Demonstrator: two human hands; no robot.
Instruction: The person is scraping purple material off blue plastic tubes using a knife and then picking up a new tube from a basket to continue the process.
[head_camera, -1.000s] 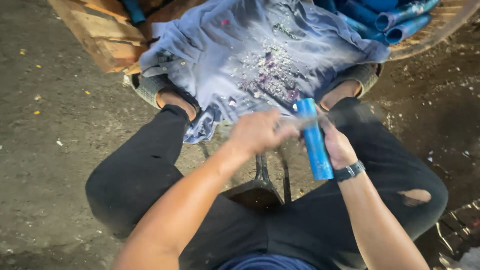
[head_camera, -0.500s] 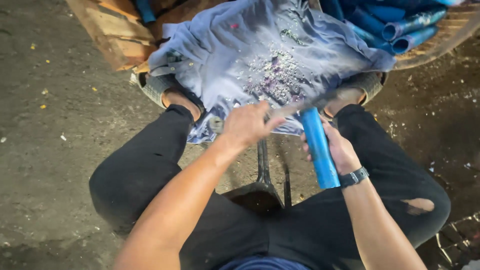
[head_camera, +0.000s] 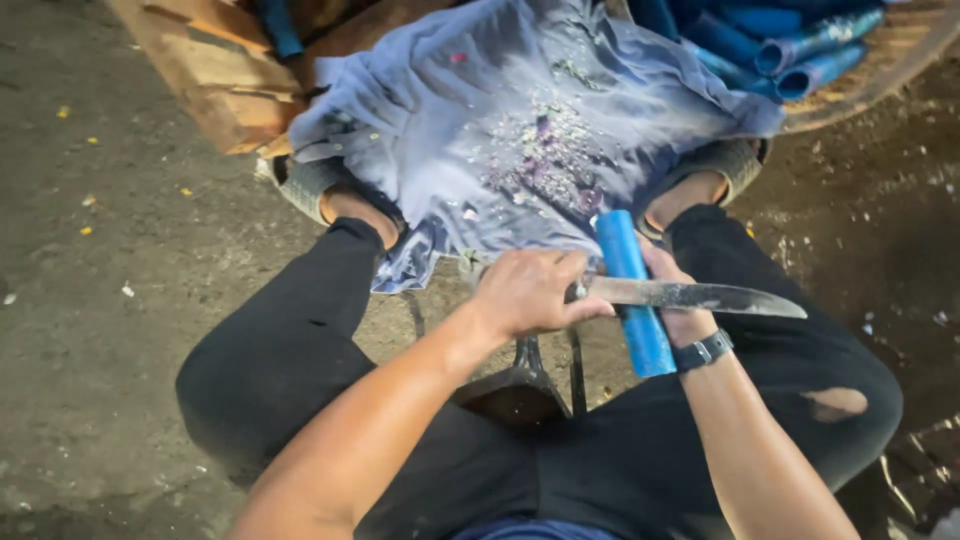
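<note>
Left hand (head_camera: 525, 292) is gripping the knife (head_camera: 690, 295) by its handle, fist clenched, blade lying flat across the blue tube (head_camera: 633, 300). Right hand (head_camera: 675, 300) is holding that tube from behind, over the lap. Grey cloth (head_camera: 500, 130) with shavings is lying just ahead, between both feet.

A single head-worn camera looks steeply down, close over the seated person's lap, knees and ground.
</note>
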